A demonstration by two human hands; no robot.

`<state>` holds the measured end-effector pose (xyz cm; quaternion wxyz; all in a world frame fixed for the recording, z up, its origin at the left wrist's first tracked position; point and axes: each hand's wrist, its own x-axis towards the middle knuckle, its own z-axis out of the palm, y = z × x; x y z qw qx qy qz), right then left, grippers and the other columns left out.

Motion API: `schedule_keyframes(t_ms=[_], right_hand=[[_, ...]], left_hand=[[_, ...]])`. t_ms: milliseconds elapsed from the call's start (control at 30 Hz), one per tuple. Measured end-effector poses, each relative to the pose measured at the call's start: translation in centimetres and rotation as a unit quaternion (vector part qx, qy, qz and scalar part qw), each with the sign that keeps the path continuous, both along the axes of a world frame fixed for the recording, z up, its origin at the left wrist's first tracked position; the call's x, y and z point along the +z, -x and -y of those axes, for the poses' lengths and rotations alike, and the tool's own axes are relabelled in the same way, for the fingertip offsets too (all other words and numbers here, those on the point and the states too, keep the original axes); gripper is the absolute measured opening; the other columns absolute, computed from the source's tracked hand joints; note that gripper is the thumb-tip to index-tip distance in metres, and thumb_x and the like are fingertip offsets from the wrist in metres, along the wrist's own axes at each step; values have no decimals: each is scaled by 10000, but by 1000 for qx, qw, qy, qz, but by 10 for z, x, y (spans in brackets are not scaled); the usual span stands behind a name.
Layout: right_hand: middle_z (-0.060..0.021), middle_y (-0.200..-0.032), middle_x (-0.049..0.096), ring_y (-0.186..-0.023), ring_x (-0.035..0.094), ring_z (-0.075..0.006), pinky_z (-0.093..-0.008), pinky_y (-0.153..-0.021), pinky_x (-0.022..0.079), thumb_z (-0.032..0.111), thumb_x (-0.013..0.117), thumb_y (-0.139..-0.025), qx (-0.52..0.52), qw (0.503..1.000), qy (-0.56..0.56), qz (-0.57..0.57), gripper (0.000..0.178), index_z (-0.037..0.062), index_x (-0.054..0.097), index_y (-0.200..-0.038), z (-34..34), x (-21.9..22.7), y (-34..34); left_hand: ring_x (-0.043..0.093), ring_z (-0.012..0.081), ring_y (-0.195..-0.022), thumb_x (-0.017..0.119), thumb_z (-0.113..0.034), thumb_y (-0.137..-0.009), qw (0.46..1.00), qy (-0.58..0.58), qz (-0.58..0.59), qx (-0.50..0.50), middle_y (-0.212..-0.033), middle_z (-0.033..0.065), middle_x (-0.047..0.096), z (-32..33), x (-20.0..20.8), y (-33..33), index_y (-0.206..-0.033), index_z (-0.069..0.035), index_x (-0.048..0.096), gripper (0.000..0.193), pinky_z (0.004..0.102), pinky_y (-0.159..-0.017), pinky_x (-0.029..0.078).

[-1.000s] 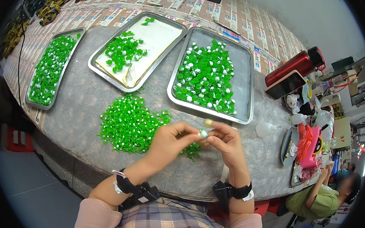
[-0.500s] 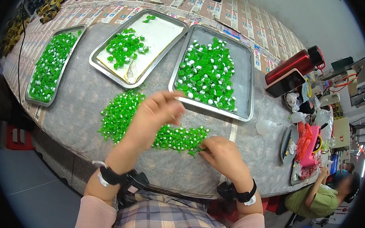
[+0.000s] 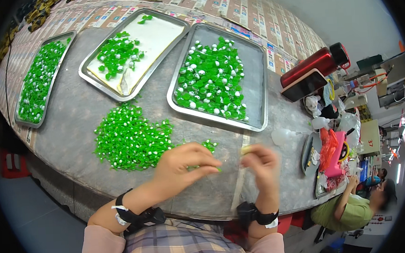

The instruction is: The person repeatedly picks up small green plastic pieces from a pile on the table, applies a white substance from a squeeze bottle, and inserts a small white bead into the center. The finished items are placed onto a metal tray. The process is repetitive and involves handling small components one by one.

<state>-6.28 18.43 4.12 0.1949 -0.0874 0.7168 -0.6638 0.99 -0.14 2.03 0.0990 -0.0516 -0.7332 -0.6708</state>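
From my remote view, the left tray [image 3: 31, 123] is heaped with green-and-white pieces; the middle tray [image 3: 122, 98] carries a white board [image 3: 160, 36] with a looser scatter; the right tray [image 3: 254, 77] is largely covered by more. The pile of small pieces [image 3: 124, 140] lies on the table below them. My left hand [image 3: 181, 162] is nearly closed, fingertips pinching a green bit [image 3: 219, 169]; half a second ago it was raised toward the right tray. My right hand [image 3: 263, 164], curled and blurred, has left the pile's end; I can't tell its grip. Print marks the table covering [image 3: 280, 33] and a pale box [image 3: 368, 137].
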Motion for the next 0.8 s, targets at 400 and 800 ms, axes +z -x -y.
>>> schedule_keyframes(t_ms=[400,800], right_hand=[[-101,-1013,507,-887,487,-138,-232,-773,373,65,584,-737,-174,955,-178,-164,356,-8,442,-1055,-95,-57,69],[-53,-767,468,-676,492,-128,-214,-571,401,530,657,-588,-253,913,28,-317,679,-28,450,-916,-5,30,11]], left_hand=[[575,125,-634,559,-43,-755,883,-411,223,-45,-739,88,591,6,-16,5,-858,1,539,114,233,-577,480],[588,138,-670,542,-58,-770,860,-413,293,-62,-759,94,590,8,-17,8,-867,-3,546,111,254,-614,503]])
